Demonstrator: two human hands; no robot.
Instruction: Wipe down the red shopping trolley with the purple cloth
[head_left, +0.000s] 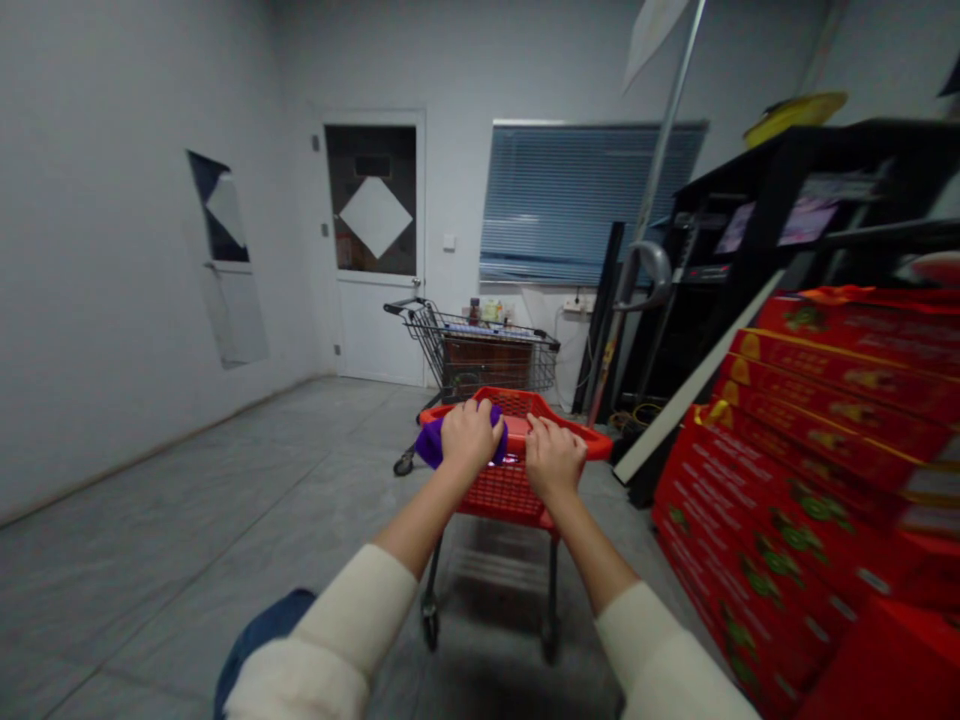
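A red plastic shopping cart (499, 497) stands directly in front of me, its handle (598, 444) running across at the height of my hands. My left hand (471, 438) is closed on a purple cloth (430, 443), which is bunched against the left part of the handle and sticks out on both sides of my fingers. To the right of it, my right hand (553, 458) curls over the handle, fingers closed on the bar. Most of the cart's basket interior is hidden behind the handle and my hands.
Beyond the red cart is a black wire cart (544, 372) holding a dark brown box (487, 362). Stacked red boxes (780, 520) line the right side, near a leaning white board (694, 390) and a black shelf (795, 160). A white door (379, 325) is at the back.
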